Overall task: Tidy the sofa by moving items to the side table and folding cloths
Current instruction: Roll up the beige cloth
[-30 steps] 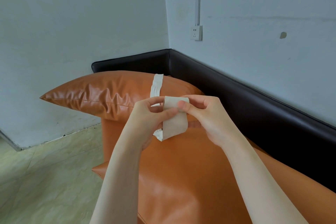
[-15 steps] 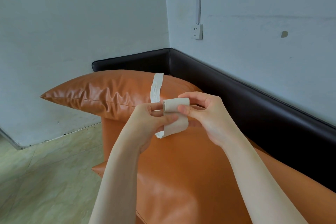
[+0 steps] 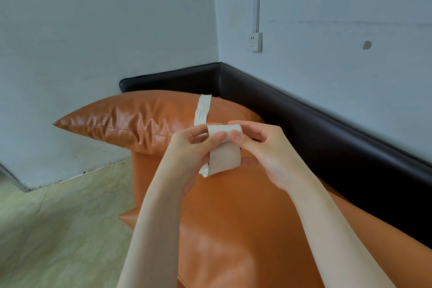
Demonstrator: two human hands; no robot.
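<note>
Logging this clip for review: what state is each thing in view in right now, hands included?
Cloth strip: partly rolled at the hands, its far end lying over the pillow.
Left hand: pinches the roll.
Right hand: pinches the roll's other end.
Orange pillow: lies wrinkled on the sofa's end.
Sofa seat: bare where visible.
Wall socket: nothing plugged in.
</note>
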